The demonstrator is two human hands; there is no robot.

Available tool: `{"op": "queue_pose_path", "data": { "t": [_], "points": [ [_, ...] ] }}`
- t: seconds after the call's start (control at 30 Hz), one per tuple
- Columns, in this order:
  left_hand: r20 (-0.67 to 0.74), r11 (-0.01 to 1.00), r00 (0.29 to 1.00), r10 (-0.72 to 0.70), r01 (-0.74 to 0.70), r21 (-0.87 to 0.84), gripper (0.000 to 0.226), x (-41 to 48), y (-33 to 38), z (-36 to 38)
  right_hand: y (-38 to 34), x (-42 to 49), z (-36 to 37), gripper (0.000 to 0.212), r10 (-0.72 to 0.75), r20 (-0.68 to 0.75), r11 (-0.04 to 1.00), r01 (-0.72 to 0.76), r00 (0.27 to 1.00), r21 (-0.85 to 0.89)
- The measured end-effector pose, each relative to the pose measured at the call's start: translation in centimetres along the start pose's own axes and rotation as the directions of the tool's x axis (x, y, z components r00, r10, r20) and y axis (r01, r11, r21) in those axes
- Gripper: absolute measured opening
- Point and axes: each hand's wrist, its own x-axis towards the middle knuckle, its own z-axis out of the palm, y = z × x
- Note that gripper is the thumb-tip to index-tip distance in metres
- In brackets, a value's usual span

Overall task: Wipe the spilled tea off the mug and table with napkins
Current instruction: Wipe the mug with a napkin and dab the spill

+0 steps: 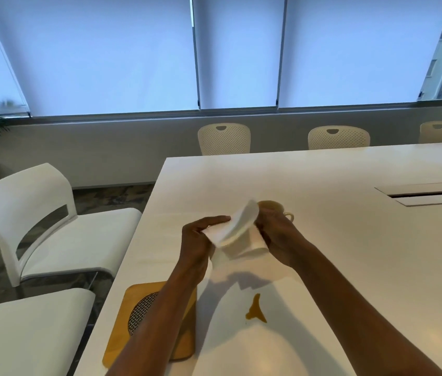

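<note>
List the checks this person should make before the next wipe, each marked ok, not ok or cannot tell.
1. Napkin gripped: ok, left hand and right hand both hold it above the table.
2. Table wiped: not ok, the brown tea spill lies uncovered.
3. Mug upright: ok.
4. Mug's outside dry: cannot tell, the right hand and napkin hide it.
5. Wooden board clear of the spill: ok, they lie apart.
</note>
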Motion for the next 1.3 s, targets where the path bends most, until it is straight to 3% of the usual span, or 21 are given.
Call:
{"op": "queue_pose_path", "data": {
  "t": [0.07, 0.17, 0.27, 0.3, 0.37, 0.43, 0.5, 0.57, 0.63, 0.73, 0.83, 0.9, 0.97, 1.03, 1.13, 1.2, 1.3],
  "points": [
    [-0.033, 0.995, 0.996, 0.089, -0.087, 0.052, 0.045, 0.2, -0.2, 0.4, -0.4, 0.6, -0.8, 0.041, 0.114, 0.064, 0.991, -0.118, 0.991, 0.062],
    [-0.056, 0.971, 0.981, 0.188, -0.176, 0.164, 0.044, 0.5, -0.5, 0.7, -1.6, 1.3, -1.7, 0.034, 0.171, 0.159, 0.985, -0.167, 0.972, -0.038],
    [0.067, 0.969, 0.987, 0.148, -0.158, 0.188, 0.031, 1.0, -0.1, 0.2, -2.7, 2.5, -2.1, 0.036, 0.092, 0.145, 0.906, -0.022, 0.985, -0.422],
    [0.121, 0.983, 0.987, 0.110, -0.126, 0.132, 0.025, 1.1, 0.1, -0.4, -3.2, 2.9, -2.2, 0.035, 0.046, 0.131, 0.871, 0.024, 0.990, -0.491],
    [0.166, 0.998, 0.985, 0.052, -0.045, -0.042, 0.037, 1.0, 0.5, -1.7, -4.3, 3.3, -2.4, 0.029, -0.032, 0.123, 0.848, 0.092, 0.992, -0.522],
    [0.148, 0.998, 0.988, 0.050, -0.043, -0.050, 0.048, 0.8, 0.9, -2.4, -5.1, 3.9, -2.6, 0.026, -0.100, 0.101, 0.792, 0.141, 0.990, -0.594],
    [0.185, 0.964, 0.982, 0.044, -0.090, 0.249, 0.056, 0.9, 1.4, -1.4, -5.4, 4.4, -2.1, 0.026, -0.166, 0.084, 0.698, 0.177, 0.983, -0.694],
    [0.282, 0.812, 0.959, -0.024, -0.146, 0.564, 0.076, 0.9, 2.3, 1.2, -5.5, 4.7, -1.2, 0.024, -0.236, 0.106, 0.614, 0.233, 0.966, -0.754],
    [0.337, 0.673, 0.941, 0.017, -0.260, 0.693, 0.088, 1.3, 2.0, 4.1, -5.6, 5.1, -0.5, 0.017, -0.283, 0.131, 0.576, 0.277, 0.950, -0.769],
    [0.283, 0.618, 0.949, 0.138, -0.306, 0.724, 0.097, 1.8, 0.6, 7.1, -6.0, 5.5, 0.0, 0.015, -0.277, 0.111, 0.632, 0.268, 0.955, -0.727],
    [0.150, 0.579, 0.941, 0.304, -0.307, 0.755, 0.084, 2.1, -0.2, 7.9, -6.5, 5.6, -0.2, 0.013, -0.204, 0.143, 0.715, 0.247, 0.968, -0.654],
    [0.030, 0.655, 0.934, 0.356, -0.272, 0.705, 0.063, 2.5, -0.6, 7.8, -6.8, 5.4, -0.7, 0.014, -0.116, 0.212, 0.839, 0.210, 0.970, -0.502],
    [-0.162, 0.799, 0.953, 0.258, -0.116, 0.590, 0.035, 3.1, -0.9, 7.3, -6.9, 5.5, -1.9, 0.016, -0.142, 0.247, 0.904, 0.227, 0.959, -0.363],
    [-0.311, 0.873, 0.946, 0.092, 0.073, 0.481, 0.023, 3.7, -1.4, 6.5, -6.8, 6.1, -4.1, 0.018, -0.287, 0.111, 0.878, 0.308, 0.951, -0.367],
    [-0.371, 0.907, 0.929, -0.024, 0.176, 0.383, 0.021, 4.1, -2.7, 5.3, -4.8, 8.0, -8.3, 0.023, -0.451, -0.226, 0.820, 0.301, 0.864, -0.487],
    [-0.372, 0.912, 0.926, -0.058, 0.201, 0.357, 0.019, 4.3, -3.5, 5.0, -2.4, 9.3, -10.6, 0.031, -0.439, -0.377, 0.829, 0.206, 0.816, -0.519],
    [-0.358, 0.927, 0.927, -0.109, 0.225, 0.300, 0.014, 4.7, -4.4, 5.4, 1.6, 10.5, -11.9, 0.044, -0.293, -0.446, 0.899, 0.085, 0.846, -0.429]
  ]
}}
